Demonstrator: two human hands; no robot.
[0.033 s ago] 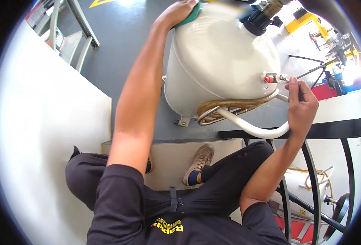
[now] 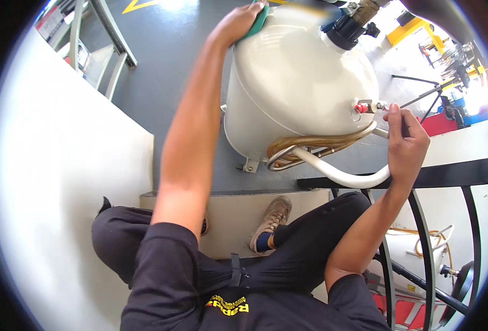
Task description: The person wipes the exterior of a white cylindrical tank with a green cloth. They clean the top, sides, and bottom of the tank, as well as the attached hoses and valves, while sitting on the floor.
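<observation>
A large white tank (image 2: 293,83) with a rounded top stands in front of me. At its far left side my left hand (image 2: 238,23) presses a green cloth or pad (image 2: 258,21) against the surface, fingers closed over it. My right hand (image 2: 406,135) is pinched at the outer end of a small red-and-metal valve fitting (image 2: 368,106) on the tank's right side. The fingertips hide that end. A black valve (image 2: 344,32) with a brass part rises from the tank's top. A coiled amber hose (image 2: 310,144) hangs at the near side, beside a curved white tube handle (image 2: 338,175).
A white wall (image 2: 73,165) runs along my left, with a metal frame (image 2: 114,44) beyond it. To the right stands a black railing (image 2: 420,174), with another white tank (image 2: 409,245) behind it. My shoe (image 2: 271,218) rests on a step. Tripod-like legs (image 2: 420,83) stand far right.
My left hand and the green cloth have shifted very slightly along the tank's edge. The right hand stays at the valve fitting.
</observation>
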